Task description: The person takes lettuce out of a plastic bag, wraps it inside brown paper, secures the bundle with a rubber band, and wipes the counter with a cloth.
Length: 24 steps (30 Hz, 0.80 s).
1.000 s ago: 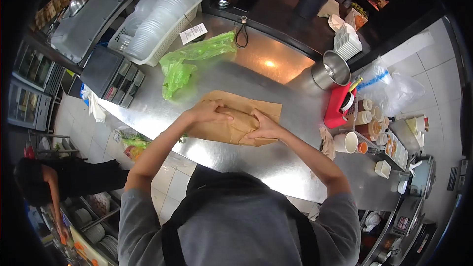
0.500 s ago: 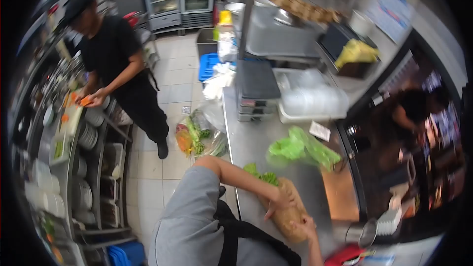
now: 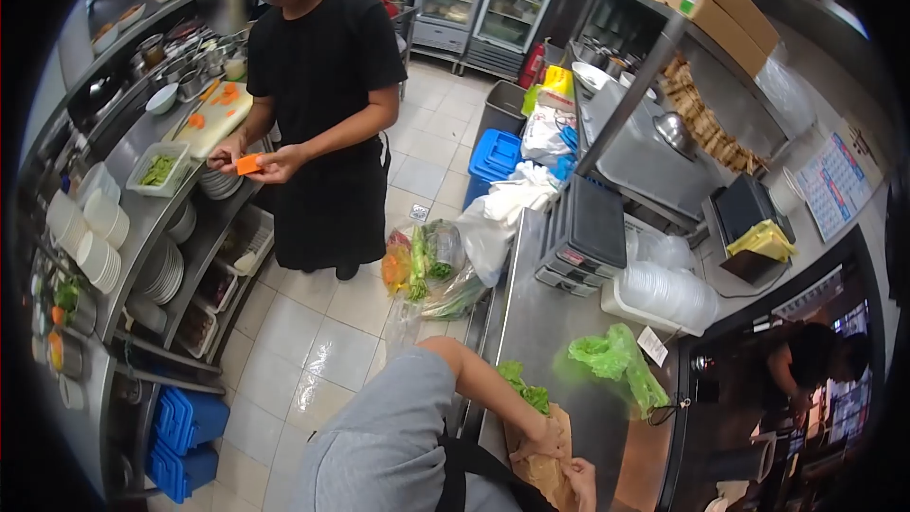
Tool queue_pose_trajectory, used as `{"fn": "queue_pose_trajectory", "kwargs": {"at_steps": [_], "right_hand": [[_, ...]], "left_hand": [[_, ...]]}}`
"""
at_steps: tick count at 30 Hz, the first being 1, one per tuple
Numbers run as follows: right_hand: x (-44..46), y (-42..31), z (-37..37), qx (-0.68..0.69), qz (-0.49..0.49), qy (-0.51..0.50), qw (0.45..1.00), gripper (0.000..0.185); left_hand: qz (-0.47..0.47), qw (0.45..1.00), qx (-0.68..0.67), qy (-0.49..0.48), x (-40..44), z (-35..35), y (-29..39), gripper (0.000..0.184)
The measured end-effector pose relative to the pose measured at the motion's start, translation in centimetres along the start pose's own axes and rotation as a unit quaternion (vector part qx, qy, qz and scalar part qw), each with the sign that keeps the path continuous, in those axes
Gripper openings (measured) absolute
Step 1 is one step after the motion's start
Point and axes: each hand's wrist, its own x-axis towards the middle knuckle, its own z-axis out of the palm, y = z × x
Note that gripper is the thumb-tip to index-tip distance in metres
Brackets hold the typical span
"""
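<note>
My left hand [image 3: 542, 440] lies across a tan oblong thing [image 3: 546, 476], which could be brown paper or a board; its thumb is apart from the fingers. Close to the bottom edge, my right hand [image 3: 580, 480] has its fingers bent at the right side of the same thing. Leafy green lettuce [image 3: 523, 387] shows at its far end, partly behind my left forearm. All of this is on a steel counter [image 3: 559, 308]. A light green plastic bag [image 3: 621, 365] lies crumpled farther to the right.
A co-worker [image 3: 327, 85] at the left counter holds an orange piece [image 3: 248, 164], apparently carrot. Bagged vegetables [image 3: 424, 261] sit on the floor to my left. Black stacked boxes [image 3: 580, 228] and a tub of clear plastic containers [image 3: 664, 294] stand at the counter's far end.
The camera view has swung, so the whole scene sits farther right and lower. My hands stay at the tan thing. The co-worker appears larger, still holding the orange piece.
</note>
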Motion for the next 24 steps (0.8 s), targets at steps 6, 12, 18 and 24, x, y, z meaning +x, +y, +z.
{"fn": "queue_pose_trajectory", "kwargs": {"at_steps": [6,12,18,24], "right_hand": [[2.2,1.8,1.9,-0.027,-0.104,0.081,0.991,0.011],[-0.2,-3.2,5.3,-0.101,-0.192,0.154,0.964,0.021],[-2.0,-8.2,5.2,-0.247,-0.361,0.16,0.885,0.01],[-3.7,-9.8,5.6,-0.427,-0.285,0.135,0.847,0.014]], "left_hand": [[-0.019,1.0,0.003,0.014,-1.0,-0.6,0.0,0.107],[-0.035,0.997,-0.008,0.069,-2.4,2.2,-0.8,0.102],[-0.043,0.987,0.023,0.15,-5.2,1.3,-0.9,0.094],[0.029,0.965,0.188,0.182,-6.2,-2.0,-0.5,0.096]]}}
